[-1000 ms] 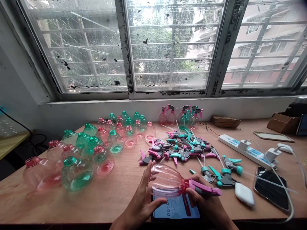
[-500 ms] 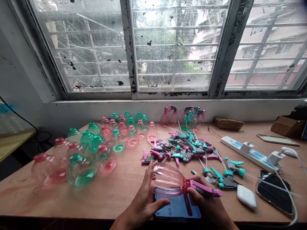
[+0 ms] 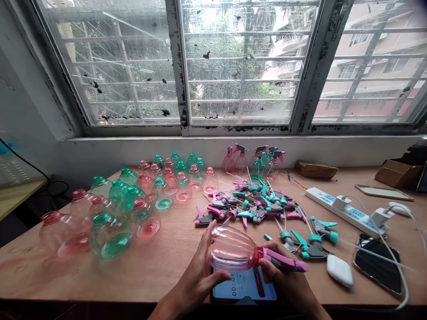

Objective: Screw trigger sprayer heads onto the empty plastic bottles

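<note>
A clear pink spray bottle [image 3: 233, 246] lies sideways in the air between my two hands, its trigger end to the right. Around its base curl the fingers of my left hand [image 3: 202, 266], thumb stretched along below. My right hand [image 3: 283, 271] grips the neck and the pink-and-grey spray head [image 3: 283, 260], which sits on the bottle's mouth. Under the bottle a phone [image 3: 245, 284] with a lit timer screen lies at the table edge. Just beyond my hands spreads a pile of loose spray heads [image 3: 253, 202] in pink, teal and grey.
Several open pink and green bottles [image 3: 111, 235] stand on the left. Bottles with heads fitted [image 3: 240, 160] stand by the wall. On the right are a power strip [image 3: 343, 211], a white earphone case [image 3: 339, 270], a dark phone [image 3: 378, 264], cables and a cardboard box [image 3: 398, 173].
The view has shifted slightly, so everything sits a little higher and further left. Both hands keep the same hold on the spray bottle.
</note>
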